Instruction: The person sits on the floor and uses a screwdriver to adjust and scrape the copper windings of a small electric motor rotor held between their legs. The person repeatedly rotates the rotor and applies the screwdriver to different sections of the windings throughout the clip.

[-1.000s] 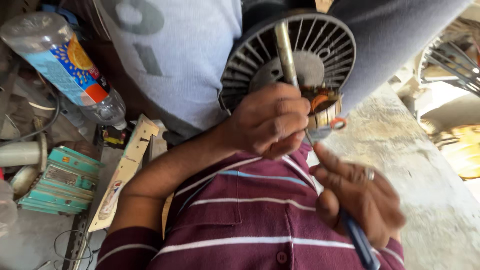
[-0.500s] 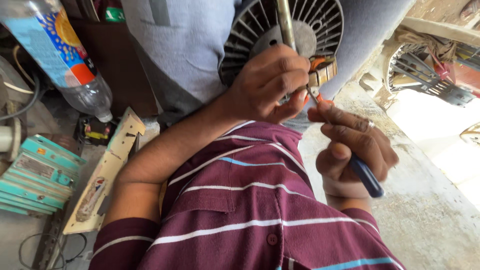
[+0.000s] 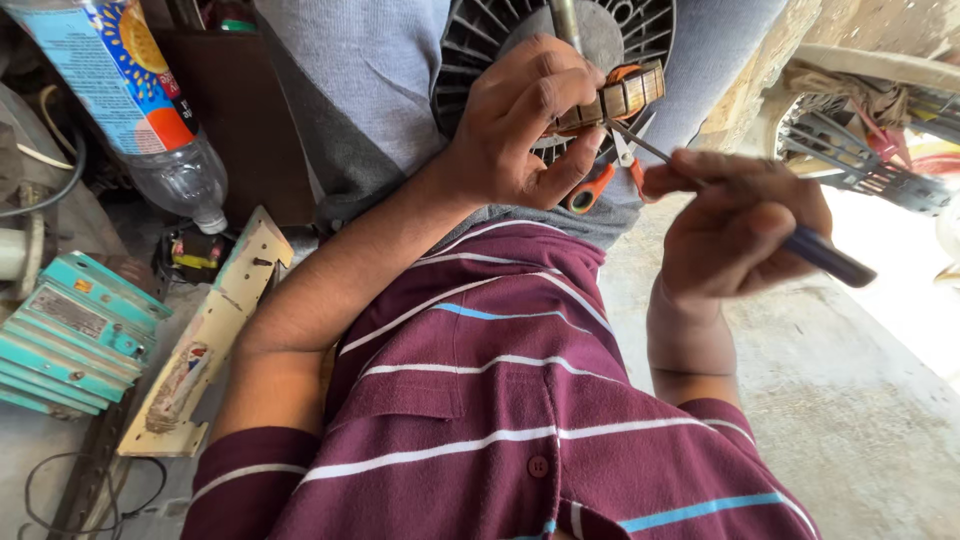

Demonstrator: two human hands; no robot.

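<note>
Head view: rough concrete floor point(image 3: 860, 420), cluttered w/ plastic bottle point(image 3: 130, 100), teal parts point(image 3: 70, 330).

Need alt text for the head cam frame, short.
Seen from above, a person's left hand pinches a small copper-wound coil on a black fan motor, while the right hand pokes it with a thin dark-handled tool. Orange-handled scissors lie beneath, a plastic bottle at left.

Left hand point(image 3: 520, 125) raised, forearm bare, fingers point(image 3: 560, 85) curled in a pinch — thumb opposing. Right hand point(image 3: 740, 225) just beside it, wrist bent, fingers closed in a pen-like grip.
</note>
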